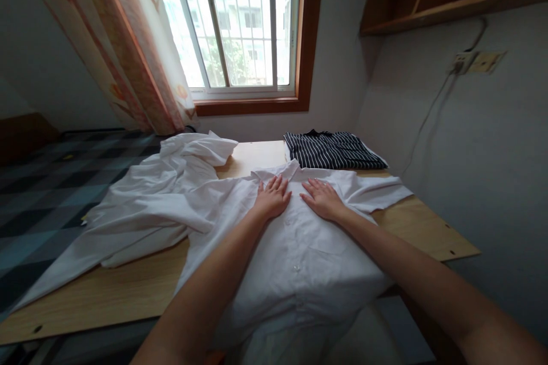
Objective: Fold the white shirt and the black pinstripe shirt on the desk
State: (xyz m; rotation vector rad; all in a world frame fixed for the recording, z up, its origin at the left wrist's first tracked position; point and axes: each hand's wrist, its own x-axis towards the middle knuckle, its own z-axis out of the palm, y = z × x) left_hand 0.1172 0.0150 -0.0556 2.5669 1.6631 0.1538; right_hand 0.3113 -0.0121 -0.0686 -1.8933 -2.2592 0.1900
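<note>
A white buttoned shirt (299, 251) lies spread front up on a wooden board (132, 285), its collar toward the window and its lower part hanging over the near edge. My left hand (273, 197) rests flat on the shirt just below the collar, fingers spread. Flat on the other side of the button line is my right hand (323, 198), its fingers also apart. Neither hand grips the cloth. To the left, a crumpled white garment (158, 199) touches the shirt's sleeve.
A folded black-and-white striped garment (336, 150) sits at the board's back right. A dark checked bed cover (64, 182) is at left. Behind are a window (244, 28) and a patterned curtain (124, 40); a wooden shelf (458, 5) hangs upper right, near a socket with a cord.
</note>
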